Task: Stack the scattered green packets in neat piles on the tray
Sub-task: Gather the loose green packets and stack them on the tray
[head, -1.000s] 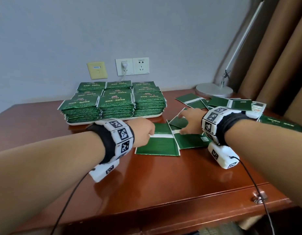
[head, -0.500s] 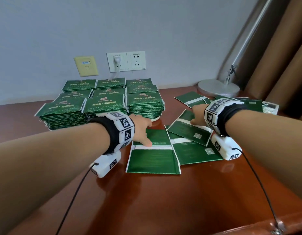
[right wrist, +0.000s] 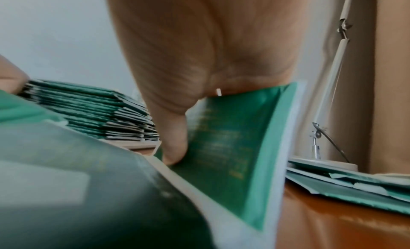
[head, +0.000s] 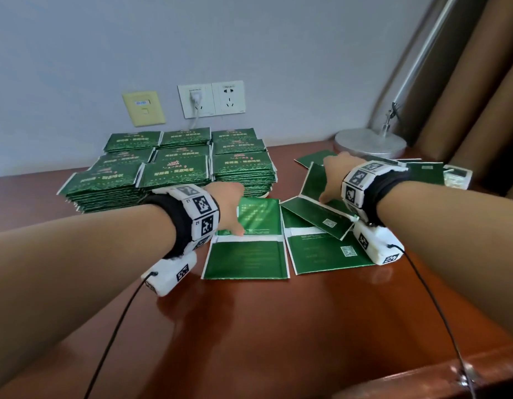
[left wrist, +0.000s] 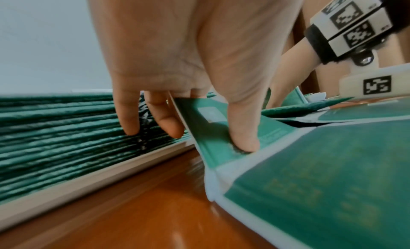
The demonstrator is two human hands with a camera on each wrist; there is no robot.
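Several neat piles of green packets [head: 177,171] fill the white tray [left wrist: 88,181] at the back left. My left hand [head: 235,214] pinches the far half of a two-part green packet [head: 246,254], thumb [left wrist: 241,138] on top and fingers behind it, tilting that half up. My right hand [head: 330,182] pinches another two-part packet [head: 314,182] the same way, thumb [right wrist: 175,147] on its face, far half folded upright. That one lies over a third flat packet [head: 327,251]. More scattered packets [head: 422,174] lie behind my right wrist.
A round metal lamp base [head: 370,144] with its slanted pole stands at the back right, in front of brown curtains. Wall sockets [head: 212,99] with a plugged cable sit behind the tray. The wooden table's [head: 278,326] front edge carries a metal drawer knob [head: 465,378].
Both hands have lifted the far halves of their packets: the right one now stands folded up steeply, the left one tilts up off the table. The head camera has moved closer.
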